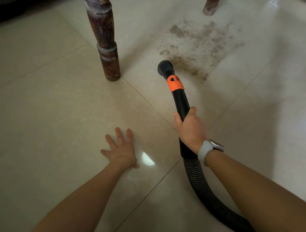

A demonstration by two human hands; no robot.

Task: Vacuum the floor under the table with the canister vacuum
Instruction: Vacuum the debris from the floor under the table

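Left hand [121,149]: flat on the floor [39,126], fingers spread and straight, holding nothing; it looks like a prop for a low, crouched reach.
Hose [203,188]: black ribbed tube curling from the lower right edge up to the cuff under the right wrist. It reads as soft and springy, likely to drag and twist behind the wand, so a poor place to take hold for aiming. The canister itself is out of view.
Right hand [190,129]: fingers and thumb wrapped round the wand, with a pale watch strap [205,152] on the wrist.
Wand [181,101]: stiff, curved black plastic with an orange collar [175,83] above the grip. It looks light and smooth, perhaps a little slippery. The present hold, on the rigid part between cuff and collar, seems the best one, since it steers the tip directly.
Nozzle [163,67]: small round black head, tilted, at the near edge of the dirt; whether it touches the tile I cannot tell.
Dirt patch [195,48]: loose brown grit spread over the pale glossy tile, mostly not yet cleared. It looks fine and light enough to scatter if the nozzle is pushed fast.
Near worktop leg [103,32]: dark turned wood, left of the nozzle and apart from it.
Far worktop leg [211,4]: beyond the dirt, just past its far edge.
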